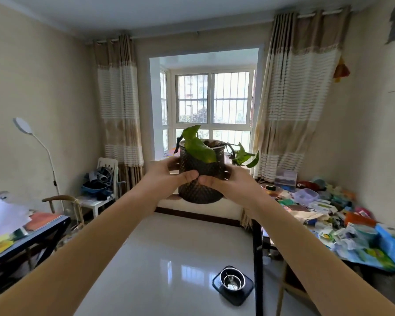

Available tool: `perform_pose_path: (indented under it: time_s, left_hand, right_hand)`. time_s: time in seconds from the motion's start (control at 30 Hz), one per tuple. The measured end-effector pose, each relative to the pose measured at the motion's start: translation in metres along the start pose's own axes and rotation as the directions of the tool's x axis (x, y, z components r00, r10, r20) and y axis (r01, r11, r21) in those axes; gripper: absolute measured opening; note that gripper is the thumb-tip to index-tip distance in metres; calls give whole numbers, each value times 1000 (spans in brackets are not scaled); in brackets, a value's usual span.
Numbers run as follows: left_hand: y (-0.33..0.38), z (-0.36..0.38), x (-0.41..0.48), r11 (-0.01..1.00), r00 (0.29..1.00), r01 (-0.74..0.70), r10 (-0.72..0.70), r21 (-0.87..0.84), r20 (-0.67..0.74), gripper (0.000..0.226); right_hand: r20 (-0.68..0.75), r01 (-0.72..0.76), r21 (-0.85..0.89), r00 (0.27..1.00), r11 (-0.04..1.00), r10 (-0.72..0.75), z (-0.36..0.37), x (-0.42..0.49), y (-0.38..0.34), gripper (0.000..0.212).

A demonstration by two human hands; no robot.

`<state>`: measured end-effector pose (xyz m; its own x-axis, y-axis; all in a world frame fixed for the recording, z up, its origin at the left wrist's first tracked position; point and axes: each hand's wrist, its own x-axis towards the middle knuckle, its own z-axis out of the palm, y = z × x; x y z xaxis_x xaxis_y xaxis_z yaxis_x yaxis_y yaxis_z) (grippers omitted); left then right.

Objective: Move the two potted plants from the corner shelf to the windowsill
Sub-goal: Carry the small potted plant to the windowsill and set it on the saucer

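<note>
Left bench (21, 244): at the far left edge, stacked with papers and coloured books.
Floor lamp (23, 126): white, with a curved neck, standing against the left wall behind that bench.
White chair (100, 197): beside the left curtain, piled with dark clothes.
Left hand (163, 179): arm stretched forward, fingers wrapped around the left side of the pot, thumb lying across its front.
Potted plant (201, 176): a dark, dimpled round pot held up in the air between both hands, upright, at the middle of the view; broad green leaves rise from its top and a stem trails off to the right.
Right hand (230, 185): closed on the right side of the pot, thumb across the front, its tip nearly meeting the left thumb.
Windowsill (167, 153): in the bay window straight ahead, behind the pot and well apart from it.
Floor (169, 258): glossy pale tiles below the arms, with a small metal bowl (233, 281) on a dark square base.
Right bench (342, 226): crowded with packets, plastic boxes and bags.
</note>
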<state>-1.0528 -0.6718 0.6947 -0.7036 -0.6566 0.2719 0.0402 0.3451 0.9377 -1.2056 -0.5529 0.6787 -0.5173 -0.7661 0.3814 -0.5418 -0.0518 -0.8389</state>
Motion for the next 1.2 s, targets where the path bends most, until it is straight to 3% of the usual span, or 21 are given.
perform_pose_path:
  time_s: [0.53,0.8,0.97,1.2]
  left_hand:
    - [-81,-56,256,999,999,-11,10,35,43,52]
    - [-122,-40,391,999,1000,12,-12,38,23,35]
    - [-148,-37,472,999,999,32,-32,27,-4,36]
    - [-187,-54,574,999,999,34,-33,32,-16,40]
  right_hand:
    - [-68,-23,74,997,997,28,54,241,83,55]
    - [-9,-31,136,999,990,33,47,378,160,44]
    - [39,-37,119,999,992,33,46,462,196,48]
    - [53,-18,126,999,992,12,66,561,238,37]
